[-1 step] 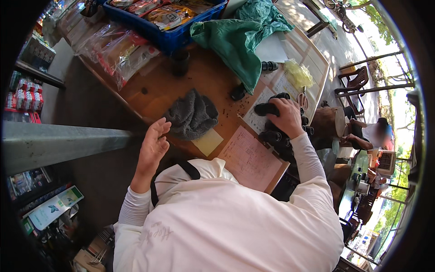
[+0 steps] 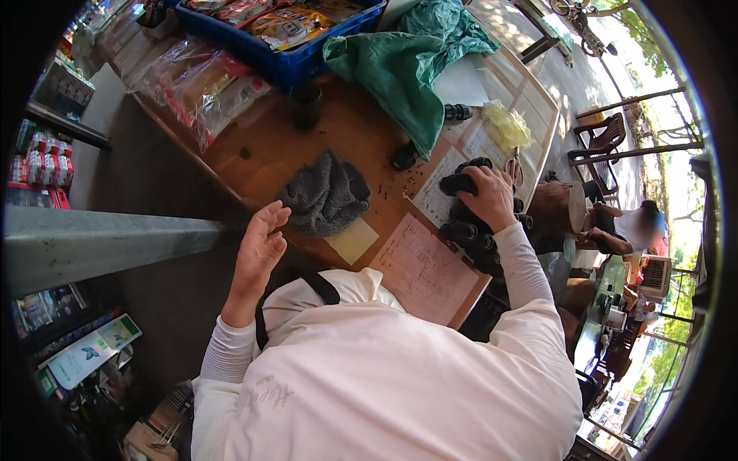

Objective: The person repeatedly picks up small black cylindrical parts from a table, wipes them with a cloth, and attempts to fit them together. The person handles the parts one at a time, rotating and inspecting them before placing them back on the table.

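My right hand point(image 2: 490, 198) is closed around a black pipe fitting point(image 2: 457, 184) over the right side of the table, its far part covered by my fingers. More black fittings point(image 2: 459, 232) stand close together beneath and beside that hand. My left hand point(image 2: 260, 250) is open, fingers stretched out and holding nothing, off the table's near left edge. Just beyond its fingertips lies a crumpled dark grey cloth point(image 2: 324, 196). A yellow paper point(image 2: 354, 241) pokes out from under the cloth, and a pink written sheet point(image 2: 423, 269) lies between my arms.
On the brown table point(image 2: 254, 173) are a blue crate point(image 2: 296, 65) of packets, clear plastic bags point(image 2: 204, 92), a dark cup point(image 2: 306, 104), a green cloth point(image 2: 400, 77), a ribbed fitting point(image 2: 458, 112) and scissors point(image 2: 513, 169). A metal post point(image 2: 115, 242) stands left; a person point(image 2: 634, 228) sits right.
My right hand and the black fitting in it have shifted slightly to the right. My left hand stays almost where it was.
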A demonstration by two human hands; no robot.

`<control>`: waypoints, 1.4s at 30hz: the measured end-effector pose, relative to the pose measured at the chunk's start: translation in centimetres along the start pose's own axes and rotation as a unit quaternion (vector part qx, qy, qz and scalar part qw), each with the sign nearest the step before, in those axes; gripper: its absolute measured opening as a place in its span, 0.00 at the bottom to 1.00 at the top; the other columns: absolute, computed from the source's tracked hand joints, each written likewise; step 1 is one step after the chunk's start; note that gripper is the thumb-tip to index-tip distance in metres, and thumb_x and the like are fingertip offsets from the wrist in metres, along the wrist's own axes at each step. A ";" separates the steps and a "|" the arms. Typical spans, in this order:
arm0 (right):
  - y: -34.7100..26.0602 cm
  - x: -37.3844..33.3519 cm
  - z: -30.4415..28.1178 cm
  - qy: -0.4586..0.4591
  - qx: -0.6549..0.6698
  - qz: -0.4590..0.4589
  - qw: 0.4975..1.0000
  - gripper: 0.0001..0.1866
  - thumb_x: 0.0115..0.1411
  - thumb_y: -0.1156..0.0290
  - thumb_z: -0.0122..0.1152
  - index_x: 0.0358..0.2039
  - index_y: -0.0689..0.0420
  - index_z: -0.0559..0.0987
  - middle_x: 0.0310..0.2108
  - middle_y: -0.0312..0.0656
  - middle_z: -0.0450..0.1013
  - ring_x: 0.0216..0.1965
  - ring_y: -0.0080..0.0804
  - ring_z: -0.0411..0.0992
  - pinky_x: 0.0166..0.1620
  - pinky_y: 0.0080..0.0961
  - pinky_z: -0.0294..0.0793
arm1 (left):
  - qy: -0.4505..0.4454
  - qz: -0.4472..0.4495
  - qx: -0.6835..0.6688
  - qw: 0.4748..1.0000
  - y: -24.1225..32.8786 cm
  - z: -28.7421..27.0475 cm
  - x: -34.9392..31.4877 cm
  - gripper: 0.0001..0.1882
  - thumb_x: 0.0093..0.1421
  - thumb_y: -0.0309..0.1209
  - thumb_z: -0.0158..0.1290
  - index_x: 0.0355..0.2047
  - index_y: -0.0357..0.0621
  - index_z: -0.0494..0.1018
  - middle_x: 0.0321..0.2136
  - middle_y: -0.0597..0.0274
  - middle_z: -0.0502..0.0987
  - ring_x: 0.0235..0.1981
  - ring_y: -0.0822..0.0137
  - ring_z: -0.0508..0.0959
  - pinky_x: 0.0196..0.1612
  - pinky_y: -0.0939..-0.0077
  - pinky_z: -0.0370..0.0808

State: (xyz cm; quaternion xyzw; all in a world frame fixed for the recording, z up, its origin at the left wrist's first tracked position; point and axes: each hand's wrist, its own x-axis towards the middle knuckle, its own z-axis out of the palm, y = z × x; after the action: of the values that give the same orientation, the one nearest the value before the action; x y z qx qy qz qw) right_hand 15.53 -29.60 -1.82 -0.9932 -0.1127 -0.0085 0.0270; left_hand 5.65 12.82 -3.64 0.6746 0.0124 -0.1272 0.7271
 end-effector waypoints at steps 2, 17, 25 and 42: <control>1.5 0.3 1.2 -0.017 -0.049 0.027 0.998 0.22 0.45 0.59 0.70 0.42 0.46 0.78 0.38 0.35 0.76 0.47 0.39 0.70 0.54 0.40 0.62 | -0.001 -0.004 -0.001 1.000 -0.1 0.1 0.0 0.43 0.59 0.62 0.52 0.62 0.42 0.61 0.57 0.58 0.68 0.61 0.64 0.64 0.61 0.67 0.59; 3.3 1.3 3.3 -0.047 -0.113 0.081 0.989 0.26 0.49 0.51 0.69 0.47 0.46 0.78 0.39 0.39 0.77 0.49 0.39 0.69 0.55 0.40 0.59 | -0.017 -0.031 0.023 0.999 -1.6 -0.4 -0.7 0.31 0.65 0.52 0.50 0.58 0.41 0.66 0.55 0.61 0.70 0.58 0.68 0.65 0.59 0.74 0.60; -3.2 3.0 7.6 -0.059 -0.112 -0.055 0.990 0.18 0.52 0.67 0.62 0.45 0.48 0.76 0.38 0.40 0.72 0.46 0.40 0.72 0.41 0.35 0.75 | -0.034 -0.013 -0.001 0.999 -1.9 0.2 -0.5 0.27 0.67 0.41 0.52 0.58 0.34 0.65 0.55 0.56 0.70 0.58 0.66 0.66 0.59 0.74 0.64; -15.2 4.2 -0.6 -0.019 0.565 -0.106 0.818 0.26 0.50 0.78 0.70 0.51 0.59 0.73 0.39 0.39 0.75 0.39 0.26 0.74 0.44 0.20 0.74 | 0.107 0.219 0.259 0.935 1.2 1.3 -0.3 0.32 0.52 0.32 0.64 0.56 0.40 0.67 0.50 0.50 0.73 0.53 0.55 0.72 0.56 0.65 0.68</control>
State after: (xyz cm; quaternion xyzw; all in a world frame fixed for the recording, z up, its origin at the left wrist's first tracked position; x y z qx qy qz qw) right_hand 16.22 -13.90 -0.32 -0.7857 -0.2027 0.0724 0.5799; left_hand 5.42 11.69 -2.34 0.8349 -0.0913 0.1092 0.5317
